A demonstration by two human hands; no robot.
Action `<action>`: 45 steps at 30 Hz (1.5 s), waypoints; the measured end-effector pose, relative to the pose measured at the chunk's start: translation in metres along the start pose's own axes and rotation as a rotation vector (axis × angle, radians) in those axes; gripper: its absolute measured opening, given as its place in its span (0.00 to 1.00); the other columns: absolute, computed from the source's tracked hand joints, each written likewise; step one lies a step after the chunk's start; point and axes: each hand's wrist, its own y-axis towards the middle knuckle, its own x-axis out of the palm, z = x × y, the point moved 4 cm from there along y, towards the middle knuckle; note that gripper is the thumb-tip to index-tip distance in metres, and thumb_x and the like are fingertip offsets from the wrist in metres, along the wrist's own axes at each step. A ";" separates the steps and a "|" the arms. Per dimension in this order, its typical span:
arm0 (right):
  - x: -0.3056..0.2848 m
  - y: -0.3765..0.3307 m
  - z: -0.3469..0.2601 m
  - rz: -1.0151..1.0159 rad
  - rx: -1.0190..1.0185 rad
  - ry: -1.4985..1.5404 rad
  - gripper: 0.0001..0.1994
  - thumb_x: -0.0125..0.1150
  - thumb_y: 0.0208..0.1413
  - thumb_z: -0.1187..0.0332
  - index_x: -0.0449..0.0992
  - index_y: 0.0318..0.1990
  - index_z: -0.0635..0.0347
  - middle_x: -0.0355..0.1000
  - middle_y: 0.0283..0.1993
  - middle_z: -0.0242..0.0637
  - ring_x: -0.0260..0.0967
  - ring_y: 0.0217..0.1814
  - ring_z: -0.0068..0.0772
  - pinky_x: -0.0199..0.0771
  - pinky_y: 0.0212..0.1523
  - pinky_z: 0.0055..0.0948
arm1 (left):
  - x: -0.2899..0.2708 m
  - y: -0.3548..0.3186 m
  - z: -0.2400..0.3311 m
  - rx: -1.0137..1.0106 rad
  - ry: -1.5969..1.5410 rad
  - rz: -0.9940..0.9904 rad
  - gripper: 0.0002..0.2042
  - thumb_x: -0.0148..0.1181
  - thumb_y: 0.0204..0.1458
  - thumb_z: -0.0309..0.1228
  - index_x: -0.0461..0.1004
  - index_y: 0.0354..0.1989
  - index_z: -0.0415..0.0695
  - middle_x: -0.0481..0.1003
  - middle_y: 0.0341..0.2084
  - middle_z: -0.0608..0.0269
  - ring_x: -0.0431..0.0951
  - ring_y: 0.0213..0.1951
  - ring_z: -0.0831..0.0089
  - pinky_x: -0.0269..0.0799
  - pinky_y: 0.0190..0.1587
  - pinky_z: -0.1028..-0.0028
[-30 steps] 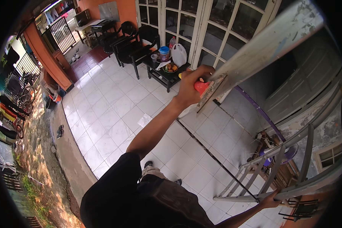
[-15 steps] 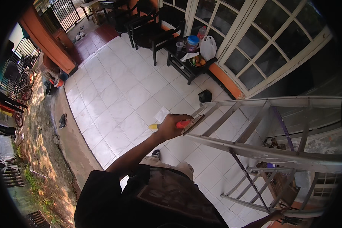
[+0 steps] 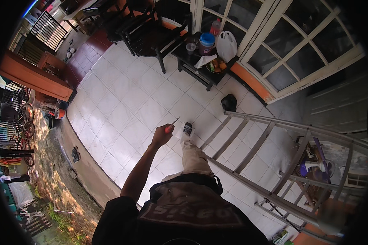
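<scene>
My left hand (image 3: 162, 136) is closed around the red handle of a scraper (image 3: 169, 128), held out over the tiled floor. Its thin metal blade points up and to the right, seen nearly edge-on. To the right stands a metal stepladder (image 3: 249, 153), its rungs and rails running from near mid-view to the right rim. A gap of floor separates the left hand from the ladder. My right hand does not show. A smeared brownish patch lies over the ladder's lower right part, and I cannot make out what it is. One shoe (image 3: 187, 128) is ahead on the tiles.
A black bag-like thing (image 3: 229, 102) lies at the ladder's far end. A low dark table (image 3: 191, 64) carries a blue-lidded container, a white bag and food. Dark chairs (image 3: 151, 41) stand beside it, against paned windows (image 3: 282, 77). Sandals (image 3: 75, 154) lie beyond the tile edge.
My left hand has moved left, away from the ladder, still holding the scraper. A foot has come forward. My right hand, earlier at the ladder's lower rail, no longer shows.
</scene>
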 end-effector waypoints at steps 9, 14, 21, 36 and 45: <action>0.245 -0.142 -0.220 -1.036 0.261 0.130 0.26 0.58 0.68 0.51 0.72 0.65 0.58 0.81 0.53 0.50 0.82 0.48 0.48 0.80 0.50 0.49 | -0.094 0.159 -0.130 -0.367 0.365 0.107 0.08 0.62 0.61 0.33 0.82 0.43 0.44 0.81 0.22 0.62 0.81 0.21 0.75 0.75 0.24 0.67; 0.306 -0.114 -0.393 -1.038 0.106 0.216 0.24 0.56 0.69 0.52 0.72 0.66 0.54 0.81 0.53 0.47 0.83 0.46 0.45 0.80 0.49 0.48 | -0.114 0.257 -0.122 -0.343 0.089 0.103 0.10 0.63 0.57 0.27 0.82 0.47 0.43 0.81 0.23 0.63 0.79 0.19 0.76 0.76 0.20 0.72; 0.380 -0.071 -0.631 -0.888 -0.093 0.290 0.22 0.56 0.70 0.52 0.73 0.63 0.53 0.82 0.50 0.43 0.84 0.43 0.40 0.81 0.42 0.40 | -0.125 0.461 -0.089 -0.497 0.001 0.141 0.14 0.60 0.55 0.25 0.81 0.50 0.44 0.79 0.22 0.62 0.81 0.19 0.72 0.76 0.21 0.69; 0.640 0.033 -0.836 -0.554 -0.404 0.002 0.21 0.53 0.73 0.54 0.76 0.60 0.61 0.77 0.54 0.41 0.80 0.51 0.34 0.78 0.47 0.31 | -0.062 0.836 -0.044 -0.044 0.372 0.146 0.26 0.64 0.61 0.33 0.66 0.67 0.45 0.75 0.59 0.43 0.78 0.58 0.43 0.75 0.57 0.53; 0.693 0.082 -0.904 -0.701 -0.211 0.352 0.18 0.45 0.74 0.63 0.73 0.61 0.63 0.74 0.57 0.48 0.73 0.60 0.46 0.69 0.62 0.40 | -0.044 0.910 -0.101 -0.394 0.475 -0.058 0.22 0.62 0.62 0.50 0.76 0.52 0.44 0.81 0.39 0.45 0.82 0.44 0.48 0.77 0.45 0.54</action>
